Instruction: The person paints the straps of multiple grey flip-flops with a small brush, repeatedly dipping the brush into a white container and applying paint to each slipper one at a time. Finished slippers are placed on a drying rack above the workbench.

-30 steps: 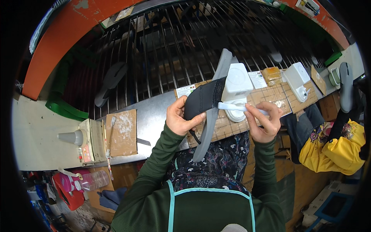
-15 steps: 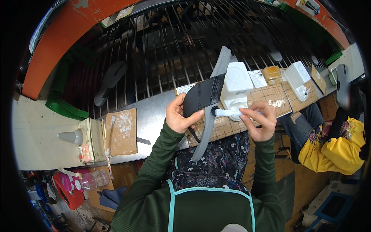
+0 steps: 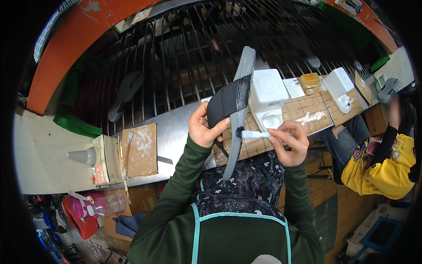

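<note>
- Green-sleeved right hand (image 3: pixel 291 143) pinches a slim white-handled brush (image 3: pixel 254 134), black bristles at the sole of a black-strapped grey sandal (image 3: pixel 238 120).
- Left hand (image 3: pixel 203 128) clasps the strap, apparently steadying the sole brushward; lower end overhangs the brown cardboard sheet (image 3: pixel 303 110).
- Square white plastic bottle (image 3: pixel 269 90) close behind: little room there, more lapward.

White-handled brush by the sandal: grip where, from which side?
Probably the right part of the brush's white handle, pinched from the right, as the right hand does. The handle is slim and near level; its dark bristles face left at the grey sole, crowding that end.
</note>
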`<control>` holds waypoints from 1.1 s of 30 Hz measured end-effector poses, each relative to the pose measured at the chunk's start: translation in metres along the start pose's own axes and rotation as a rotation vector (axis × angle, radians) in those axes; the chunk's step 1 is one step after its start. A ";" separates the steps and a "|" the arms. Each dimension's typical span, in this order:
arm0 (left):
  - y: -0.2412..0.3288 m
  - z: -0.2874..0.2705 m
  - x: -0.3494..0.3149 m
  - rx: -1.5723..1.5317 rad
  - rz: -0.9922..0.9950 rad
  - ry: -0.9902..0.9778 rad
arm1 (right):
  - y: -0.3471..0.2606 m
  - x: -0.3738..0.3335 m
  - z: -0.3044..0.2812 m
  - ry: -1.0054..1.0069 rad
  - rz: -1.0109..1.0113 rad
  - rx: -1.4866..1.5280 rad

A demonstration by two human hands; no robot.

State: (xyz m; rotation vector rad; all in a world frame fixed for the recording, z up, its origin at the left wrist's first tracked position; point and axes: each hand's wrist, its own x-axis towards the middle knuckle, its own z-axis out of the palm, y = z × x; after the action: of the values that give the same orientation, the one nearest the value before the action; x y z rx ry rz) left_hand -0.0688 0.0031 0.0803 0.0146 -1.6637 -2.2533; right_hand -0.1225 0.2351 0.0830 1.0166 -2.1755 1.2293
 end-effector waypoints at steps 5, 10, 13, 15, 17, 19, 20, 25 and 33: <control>-0.007 -0.003 -0.001 -0.056 0.000 0.044 | -0.003 -0.009 0.005 -0.038 0.001 0.148; -0.023 -0.006 0.002 -0.286 0.094 -0.168 | 0.007 0.003 0.020 0.104 0.234 0.312; -0.029 -0.010 0.000 -0.263 0.123 -0.196 | 0.007 0.007 0.022 0.085 0.309 0.357; -0.032 -0.014 0.000 -0.252 0.132 -0.148 | 0.005 0.007 0.018 -0.051 0.262 0.457; -0.036 -0.015 0.000 -0.191 0.153 -0.071 | 0.004 0.009 0.014 -0.134 0.192 0.587; -0.040 -0.016 0.001 -0.226 0.174 -0.140 | 0.002 0.011 0.018 -0.024 0.272 0.418; -0.041 -0.017 0.001 -0.250 0.180 -0.163 | 0.001 0.012 0.021 0.046 0.295 0.344; -0.045 -0.026 0.005 -0.335 0.093 -0.101 | 0.004 0.011 0.012 -0.152 0.219 0.536; -0.047 -0.014 0.005 -0.326 0.294 0.023 | -0.012 -0.022 0.026 -0.057 0.600 0.562</control>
State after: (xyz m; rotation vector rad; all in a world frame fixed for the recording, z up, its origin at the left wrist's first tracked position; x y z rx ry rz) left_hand -0.0833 0.0007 0.0327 -0.2635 -1.1795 -2.2522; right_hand -0.0995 0.2167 0.0615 0.5840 -2.3134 2.1953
